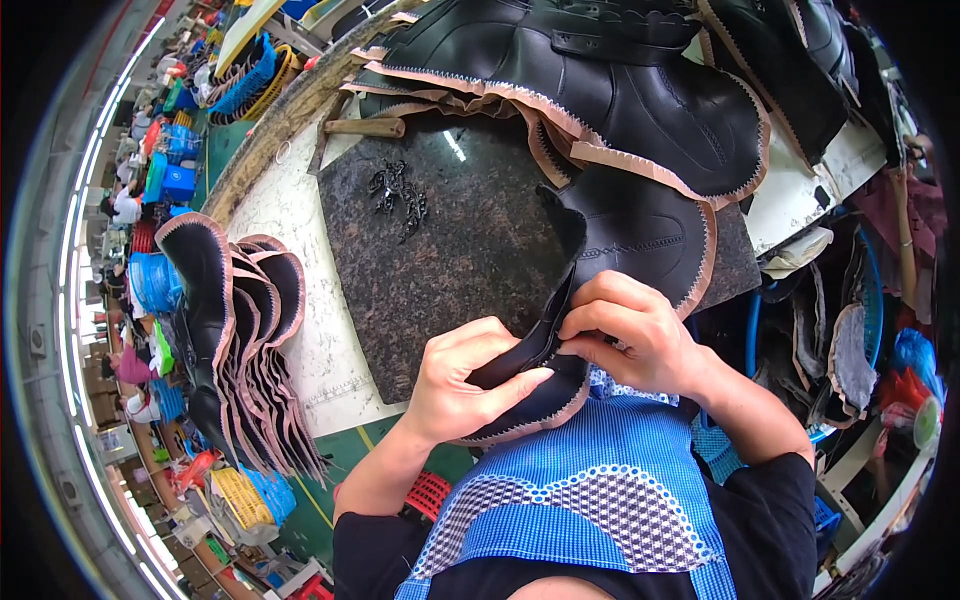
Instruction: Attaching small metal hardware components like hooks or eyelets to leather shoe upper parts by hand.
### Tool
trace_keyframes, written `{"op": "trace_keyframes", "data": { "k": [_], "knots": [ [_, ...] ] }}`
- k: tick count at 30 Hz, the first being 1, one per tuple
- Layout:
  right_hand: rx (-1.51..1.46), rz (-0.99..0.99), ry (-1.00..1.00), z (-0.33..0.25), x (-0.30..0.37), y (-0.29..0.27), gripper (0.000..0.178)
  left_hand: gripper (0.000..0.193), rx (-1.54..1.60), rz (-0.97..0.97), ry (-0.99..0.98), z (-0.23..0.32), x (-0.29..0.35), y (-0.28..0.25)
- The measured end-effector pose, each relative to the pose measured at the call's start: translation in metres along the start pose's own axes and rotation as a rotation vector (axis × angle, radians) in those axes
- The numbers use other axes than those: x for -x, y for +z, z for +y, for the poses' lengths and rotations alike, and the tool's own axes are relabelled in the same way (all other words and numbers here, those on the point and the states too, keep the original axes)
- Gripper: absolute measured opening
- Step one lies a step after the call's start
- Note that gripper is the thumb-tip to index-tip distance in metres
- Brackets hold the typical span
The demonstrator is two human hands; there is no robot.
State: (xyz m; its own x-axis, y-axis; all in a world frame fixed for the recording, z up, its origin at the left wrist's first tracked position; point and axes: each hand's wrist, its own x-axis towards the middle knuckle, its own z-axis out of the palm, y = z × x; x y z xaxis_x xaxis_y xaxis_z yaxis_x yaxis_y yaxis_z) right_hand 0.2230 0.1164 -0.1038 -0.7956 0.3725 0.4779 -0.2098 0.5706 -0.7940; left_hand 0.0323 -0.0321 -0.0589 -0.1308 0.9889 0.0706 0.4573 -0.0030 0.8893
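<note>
Both hands hold a black boot upper [640,228] with a tan, zigzag-stitched lower edge, just in front of my blue checked apron. My left hand [462,382] is closed round its near part, thumb lying along the folded black edge. With fingertips pinched together, my right hand [625,335] grips the same edge a little to the right. Whether a small piece sits between those fingertips is hidden. The upper's far part rests on a dark speckled stone slab [440,265]. Its near end hangs over the slab's front edge.
Stacked black uppers [640,110] cover the far side of the table. Another bundle of uppers [205,300] hangs over the left edge. Black scraps [398,195] and a wooden-handled hammer [365,127] lie on the slab. A blue basket [876,300] with pieces stands right.
</note>
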Motion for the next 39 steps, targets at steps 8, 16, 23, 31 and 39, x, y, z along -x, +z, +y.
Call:
{"op": "trace_keyframes", "data": {
  "k": [8,16,23,31,39],
  "knots": [
    [0.131,-0.254,-0.032,-0.003,-0.019,-0.016,0.034,0.022,-0.079,-0.099,0.072,-0.002,-0.001,-0.012],
    [0.148,-0.294,-0.099,-0.002,-0.026,-0.01,0.032,0.022,-0.012,-0.06,-0.14,0.004,0.005,-0.013],
    [0.132,-0.01,-0.031,-0.004,-0.003,0.009,0.028,0.025,0.504,0.119,-0.428,0.003,0.016,0.006],
    [-0.027,0.096,0.174,-0.01,0.01,0.022,0.026,0.035,0.014,0.068,-0.191,0.008,0.01,0.003],
    [-0.18,0.141,0.361,-0.01,0.019,0.029,0.023,0.033,-0.033,-0.004,-0.17,0.001,0.004,0.004]
  ]
}}
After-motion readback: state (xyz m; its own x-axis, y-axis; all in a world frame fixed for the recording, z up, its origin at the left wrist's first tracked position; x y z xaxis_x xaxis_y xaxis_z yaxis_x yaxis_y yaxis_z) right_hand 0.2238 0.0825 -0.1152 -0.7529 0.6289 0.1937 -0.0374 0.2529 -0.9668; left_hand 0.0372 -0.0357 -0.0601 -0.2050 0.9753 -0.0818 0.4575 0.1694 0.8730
